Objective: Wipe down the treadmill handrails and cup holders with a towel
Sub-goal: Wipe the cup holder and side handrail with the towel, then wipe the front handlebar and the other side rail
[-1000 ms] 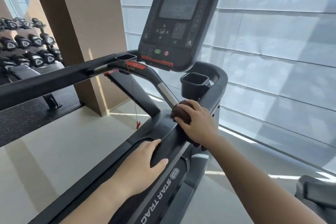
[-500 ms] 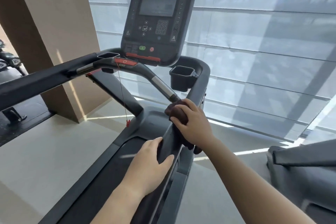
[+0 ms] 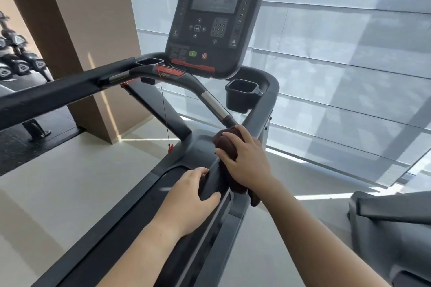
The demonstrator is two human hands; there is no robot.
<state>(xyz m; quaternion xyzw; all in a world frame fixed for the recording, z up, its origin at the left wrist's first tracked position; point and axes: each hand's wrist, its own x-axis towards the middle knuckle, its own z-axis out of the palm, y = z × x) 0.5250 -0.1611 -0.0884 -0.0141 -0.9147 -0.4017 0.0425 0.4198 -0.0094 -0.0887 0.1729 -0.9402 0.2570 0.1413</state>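
My right hand [image 3: 245, 158] presses a dark brown towel [image 3: 225, 143] around the treadmill's right handrail [image 3: 256, 114], just below the point where the silver-banded inner grip bar [image 3: 213, 102] meets it. The towel's tail hangs under my wrist. My left hand [image 3: 189, 196] grips the same rail a little nearer to me. The right cup holder [image 3: 242, 93] sits past the towel, under the console [image 3: 215, 18]. The left cup holder [image 3: 149, 62] and the left handrail [image 3: 58, 91] lie across the left side.
A red safety cord [image 3: 166, 112] dangles from the bar's red clip. A tan pillar [image 3: 88, 37] and a dumbbell rack [image 3: 16, 58] stand at the left. Window blinds [image 3: 338, 53] fill the right. Part of another grey machine [image 3: 391, 223] sits at the lower right.
The view has swung right and back slightly. My right hand stays wrapped on the towel at the same spot on the rail; my left hand keeps its grip just below.
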